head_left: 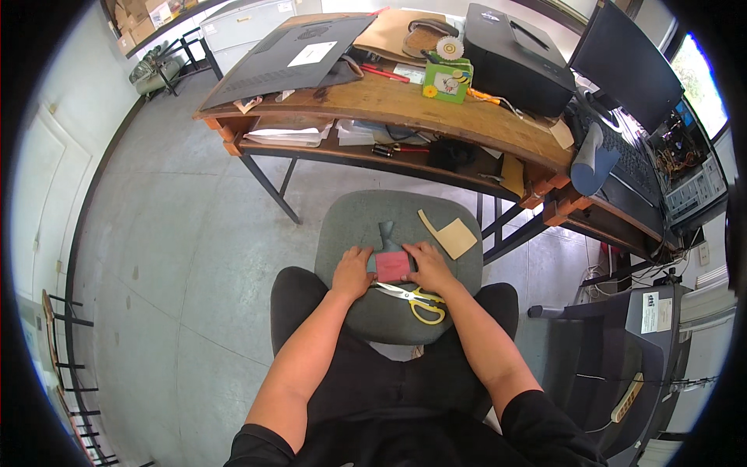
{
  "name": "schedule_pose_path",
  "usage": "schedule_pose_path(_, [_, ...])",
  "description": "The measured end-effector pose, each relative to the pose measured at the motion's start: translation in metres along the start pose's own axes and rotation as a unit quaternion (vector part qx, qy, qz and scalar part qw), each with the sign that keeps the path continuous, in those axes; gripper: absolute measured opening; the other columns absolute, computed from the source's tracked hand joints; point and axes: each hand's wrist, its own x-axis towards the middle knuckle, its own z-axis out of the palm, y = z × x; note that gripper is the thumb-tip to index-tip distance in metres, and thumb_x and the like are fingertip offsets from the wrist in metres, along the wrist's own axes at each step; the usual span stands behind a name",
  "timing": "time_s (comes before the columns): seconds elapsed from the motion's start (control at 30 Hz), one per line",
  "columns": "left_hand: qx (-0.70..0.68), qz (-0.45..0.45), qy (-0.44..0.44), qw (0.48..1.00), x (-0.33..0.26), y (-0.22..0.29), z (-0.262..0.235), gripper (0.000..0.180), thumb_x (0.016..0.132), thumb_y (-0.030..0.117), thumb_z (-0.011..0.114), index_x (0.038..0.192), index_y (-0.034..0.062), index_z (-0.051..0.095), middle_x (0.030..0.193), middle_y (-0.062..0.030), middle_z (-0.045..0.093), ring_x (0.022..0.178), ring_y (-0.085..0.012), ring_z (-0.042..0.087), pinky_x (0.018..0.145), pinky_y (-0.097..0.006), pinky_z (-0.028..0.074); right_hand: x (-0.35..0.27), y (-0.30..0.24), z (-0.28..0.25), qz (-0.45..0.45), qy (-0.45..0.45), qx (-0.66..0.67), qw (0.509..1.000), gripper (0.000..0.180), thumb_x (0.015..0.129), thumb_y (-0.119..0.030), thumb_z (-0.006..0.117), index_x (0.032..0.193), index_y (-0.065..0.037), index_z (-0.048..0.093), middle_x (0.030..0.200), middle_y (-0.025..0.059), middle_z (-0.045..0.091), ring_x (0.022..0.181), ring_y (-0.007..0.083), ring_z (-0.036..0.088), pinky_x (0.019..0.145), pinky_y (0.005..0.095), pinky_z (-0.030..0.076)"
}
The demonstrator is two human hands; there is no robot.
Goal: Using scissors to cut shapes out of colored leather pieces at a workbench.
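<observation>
A flat red rectangular piece point(392, 267) lies over a dark grey-green piece point(386, 231) on the grey padded seat point(350, 214); a narrow, flared part of the grey-green piece sticks out beyond it. My left hand point(354, 272) has its fingers curled at the left edge of the red piece. On the opposite edge, my right hand point(429, 267) pinches in the same way. Just below the pieces rest yellow-handled scissors point(412, 296), their blades pointing left toward my left hand. To the right of my right hand lies a beige piece point(455, 237) with a long narrow strip.
Beyond the seat stands a wooden desk point(342, 105) bearing a black printer point(517, 58), a green decorated box point(447, 82) and a large dark panel point(299, 58). At right are a monitor point(626, 66), an open computer case point(692, 183) and a dark chair point(576, 338).
</observation>
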Motion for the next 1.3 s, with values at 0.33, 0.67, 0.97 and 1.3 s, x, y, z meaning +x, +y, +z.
schedule_pose_path(0.33, [0.092, -0.035, -0.022, 0.995, -0.007, 0.0, -0.002, 0.08, 0.06, 0.028, 0.077, 0.128, 0.0099, 0.04, 0.132, -0.0155, 0.034, 0.125, -0.0324, 0.028, 0.099, -0.047, 0.027, -0.002, -0.011, -0.003, -0.026, -0.009, -0.042, 0.999, 0.059, 0.062, -0.019, 0.074, 0.116, -0.012, 0.051, 0.115, 0.0095, 0.044, 0.107, 0.029, 0.043, 0.087, 0.0397, 0.038])
schedule_pose_path(0.67, [0.114, -0.031, -0.114, 0.987, -0.01, 0.006, 0.0, 0.104, 0.059, 0.043, 0.076, 0.139, 0.0087, 0.018, 0.143, -0.02, 0.015, 0.133, -0.0393, 0.008, 0.104, -0.054, 0.012, 0.031, 0.014, -0.043, 0.157, 0.064, 0.428, 0.888, 0.023, 0.079, -0.013, 0.063, 0.094, -0.002, 0.05, 0.08, 0.0065, 0.057, 0.069, 0.0139, 0.054, 0.058, 0.026, 0.044])
schedule_pose_path(0.97, [0.096, -0.048, -0.142, 0.984, -0.004, 0.001, 0.003, 0.111, 0.056, 0.044, 0.078, 0.14, 0.0102, 0.014, 0.144, -0.0223, 0.003, 0.134, -0.0393, -0.003, 0.105, -0.054, 0.003, 0.029, 0.058, -0.122, 0.179, 0.204, 0.68, 0.682, 0.026, 0.084, -0.012, 0.057, 0.106, 0.0, 0.049, 0.08, 0.0084, 0.058, 0.072, 0.016, 0.06, 0.055, 0.0246, 0.049])
schedule_pose_path(1.3, [0.081, -0.068, -0.18, 0.978, 0.003, 0.003, -0.002, 0.11, 0.058, 0.041, 0.078, 0.14, 0.0107, 0.012, 0.144, -0.0224, 0.001, 0.133, -0.0416, -0.002, 0.104, -0.056, 0.004, -0.01, 0.041, -0.046, 0.135, 0.235, 0.134, 0.953, 0.022, 0.076, -0.012, 0.062, 0.096, -0.003, 0.056, 0.091, 0.0117, 0.054, 0.083, 0.0253, 0.055, 0.069, 0.0327, 0.045])
